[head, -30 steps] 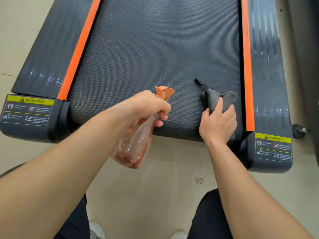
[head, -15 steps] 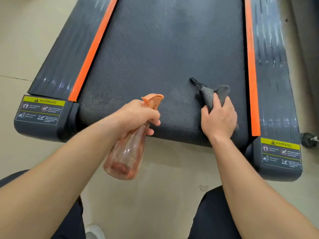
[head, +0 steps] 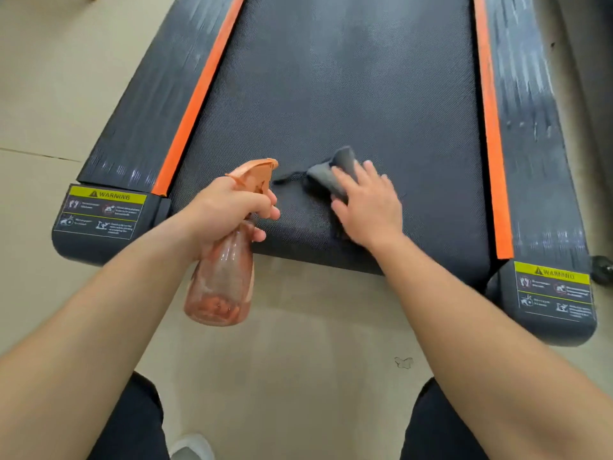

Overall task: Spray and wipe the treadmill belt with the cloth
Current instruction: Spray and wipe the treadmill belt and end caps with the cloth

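- The treadmill belt (head: 348, 94) is the landmark: a dark textured band running away from the person, edged by an orange strip (head: 195, 94) on each side.
- The right hand (head: 368, 204) lies flat on the grey cloth (head: 331, 174), which sits bunched on the belt close to its near end, a little toward the right of the belt's middle. The fingers are spread over the cloth and press it down; they are not curled round it.
- The left hand (head: 232, 210) has its grip clamped on the neck of the orange spray bottle (head: 222, 277), held over the belt's near edge, toward the left strip. The nozzle points toward the cloth, and the bottle's body hangs down past the end of the belt, over the floor (head: 298, 376).
- The step in hand appears to be wiping the near end of the belt.
- To do it well, I would flatten the bunched cloth so more of it meets the belt.
- Keep the palm's weight even and make overlapping passes from one orange strip to the other.
- Work away from the near end, and spray ahead of the cloth, not onto the hand.
- Keep the bottle clear of the wiping path.
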